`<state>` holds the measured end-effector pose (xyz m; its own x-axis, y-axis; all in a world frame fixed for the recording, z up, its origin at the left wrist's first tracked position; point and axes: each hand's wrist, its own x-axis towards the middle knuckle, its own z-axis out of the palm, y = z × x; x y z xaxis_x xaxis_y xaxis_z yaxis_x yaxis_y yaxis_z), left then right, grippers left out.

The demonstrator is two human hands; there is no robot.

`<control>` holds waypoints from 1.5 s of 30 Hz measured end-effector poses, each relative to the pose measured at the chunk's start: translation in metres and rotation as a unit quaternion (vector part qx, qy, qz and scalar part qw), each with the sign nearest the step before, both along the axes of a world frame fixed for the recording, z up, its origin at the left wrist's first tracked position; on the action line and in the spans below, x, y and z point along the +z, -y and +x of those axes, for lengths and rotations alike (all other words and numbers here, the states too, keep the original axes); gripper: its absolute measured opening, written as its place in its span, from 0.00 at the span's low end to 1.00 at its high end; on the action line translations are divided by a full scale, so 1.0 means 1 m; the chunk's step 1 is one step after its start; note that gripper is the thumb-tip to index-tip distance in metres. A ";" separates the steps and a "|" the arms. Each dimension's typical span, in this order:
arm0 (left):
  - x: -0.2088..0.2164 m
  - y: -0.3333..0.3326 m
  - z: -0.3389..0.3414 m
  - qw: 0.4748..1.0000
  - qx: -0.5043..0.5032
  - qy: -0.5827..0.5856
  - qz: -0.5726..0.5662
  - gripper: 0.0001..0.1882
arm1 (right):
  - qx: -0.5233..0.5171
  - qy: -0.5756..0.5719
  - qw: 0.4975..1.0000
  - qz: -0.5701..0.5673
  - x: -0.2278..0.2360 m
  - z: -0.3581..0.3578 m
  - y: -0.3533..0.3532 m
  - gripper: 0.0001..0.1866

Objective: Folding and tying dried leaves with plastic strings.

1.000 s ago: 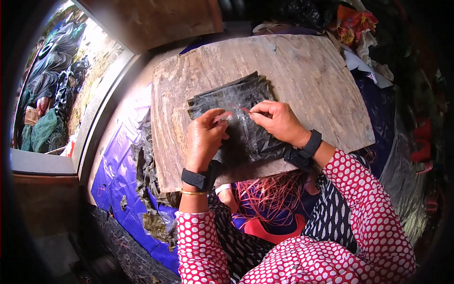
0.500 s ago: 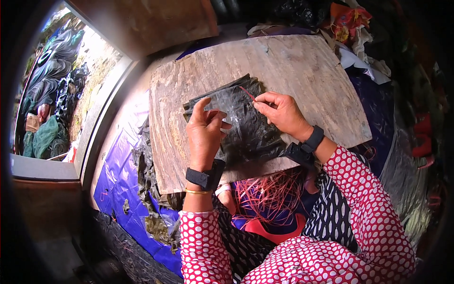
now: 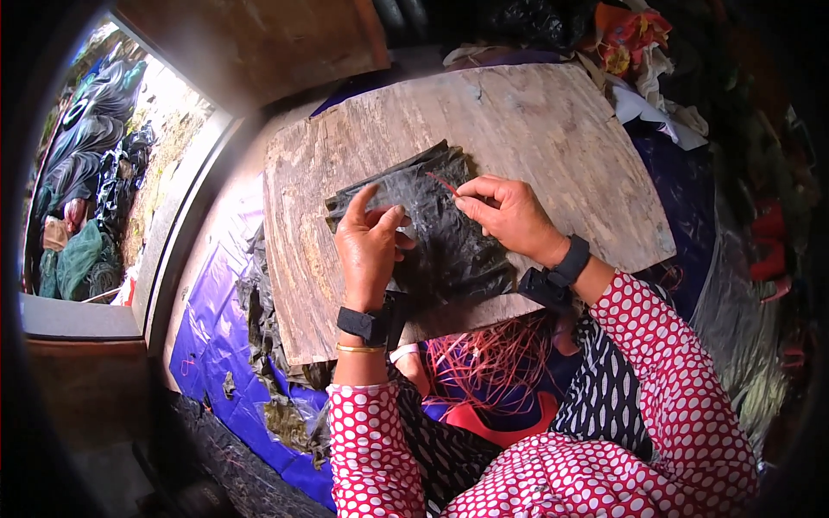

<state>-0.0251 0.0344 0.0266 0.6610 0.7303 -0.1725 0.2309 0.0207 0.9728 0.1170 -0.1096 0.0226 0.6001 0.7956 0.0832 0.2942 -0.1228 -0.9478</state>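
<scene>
A flat stack of dark, thin leaf-like sheets (image 3: 453,250) rests on a worn wooden board (image 3: 553,129) in front of me. My right hand (image 3: 509,216) is pinched on one end of a short red strand (image 3: 442,183), whose free end points up and left over the stack. Above the stack's left part is my left hand (image 3: 370,246), fingers apart and curved, with nothing visible in it. Whether the left fingertips touch the sheets I cannot tell.
Below the board lies a tangle of red strands (image 3: 488,367). Blue plastic sheeting (image 3: 220,345) with dark leaf pieces (image 3: 294,414) spreads at the left, beside a door opening. Crumpled bags (image 3: 635,47) sit at the far right.
The right hand has shifted slightly left and down with the red strand. The left hand's fingers have spread a little wider. The board appears slightly shifted in view.
</scene>
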 end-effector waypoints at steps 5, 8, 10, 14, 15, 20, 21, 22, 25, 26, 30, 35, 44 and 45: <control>-0.001 0.001 -0.003 0.990 -0.014 0.130 -0.050 0.27 | -0.007 -0.005 1.000 0.001 -0.006 0.002 -0.003 0.08; -0.003 0.002 -0.001 0.979 -0.042 0.178 -0.085 0.24 | -0.012 -0.015 1.000 -0.004 -0.009 0.005 0.000 0.08; 0.000 0.000 -0.002 0.985 -0.036 0.147 -0.076 0.20 | -0.006 -0.028 1.000 0.000 -0.004 0.002 -0.001 0.08; -0.003 -0.001 0.000 0.993 -0.060 0.077 -0.059 0.12 | 0.008 -0.035 0.999 0.001 -0.007 0.002 0.001 0.07; -0.003 0.001 0.000 0.994 -0.059 0.076 -0.059 0.12 | 0.009 -0.035 0.999 0.002 -0.006 0.001 0.000 0.07; -0.009 0.006 0.007 0.994 0.021 0.085 -0.071 0.09 | 0.017 -0.004 0.999 0.030 -0.007 -0.007 -0.003 0.07; -0.012 0.006 0.008 0.994 0.021 0.085 -0.071 0.09 | 0.017 -0.004 0.999 0.030 -0.008 -0.007 -0.004 0.07; -0.016 0.005 0.009 0.990 0.026 0.105 -0.088 0.10 | 0.019 0.035 0.999 0.031 -0.010 -0.006 -0.005 0.07; -0.012 0.005 0.007 0.984 0.006 0.129 -0.125 0.11 | 0.021 0.087 0.996 0.026 -0.014 -0.008 -0.007 0.07; -0.010 0.005 0.005 0.980 -0.019 0.134 -0.146 0.11 | 0.021 0.101 0.994 0.019 -0.014 -0.008 -0.008 0.08; -0.015 0.008 0.005 0.991 -0.040 0.095 -0.087 0.12 | 0.015 0.126 0.992 0.004 -0.016 -0.008 -0.007 0.08; -0.015 0.012 0.007 0.997 -0.009 0.062 -0.053 0.10 | 0.025 0.137 0.990 0.006 -0.017 -0.012 -0.010 0.08; -0.017 0.015 0.009 0.997 -0.048 0.028 -0.047 0.09 | 0.044 0.144 0.988 0.028 -0.016 -0.014 -0.011 0.07; -0.017 0.016 0.008 0.997 -0.048 0.028 -0.047 0.09 | 0.043 0.144 0.988 0.028 -0.016 -0.013 -0.012 0.07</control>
